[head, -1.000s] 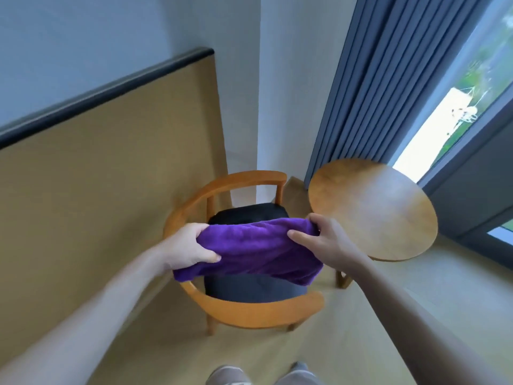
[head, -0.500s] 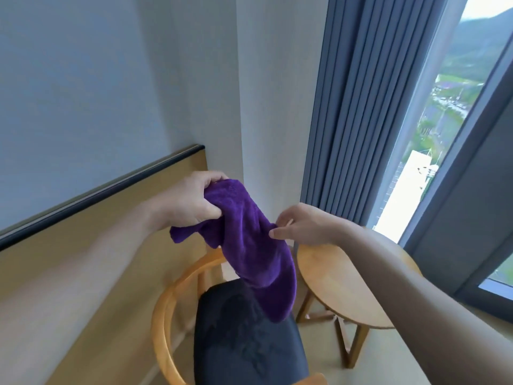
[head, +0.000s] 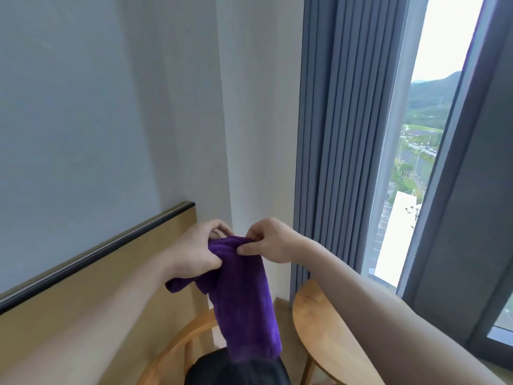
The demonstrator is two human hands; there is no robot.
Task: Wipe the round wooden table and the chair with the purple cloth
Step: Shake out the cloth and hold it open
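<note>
A pleated grey-blue curtain (head: 338, 140) hangs beside a tall dark-framed window (head: 433, 151); a tan wooden wall panel with black top trim (head: 83, 276) lines the pale grey wall (head: 111, 93).

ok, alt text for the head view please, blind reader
Both hands, left hand and right hand, pinch the top of a purple cloth that hangs above a wooden chair, beside a round wooden table. Grey curtains and a window stand behind.

Purple cloth (head: 244, 298) between both hands' fingers (head: 247, 249)
</note>
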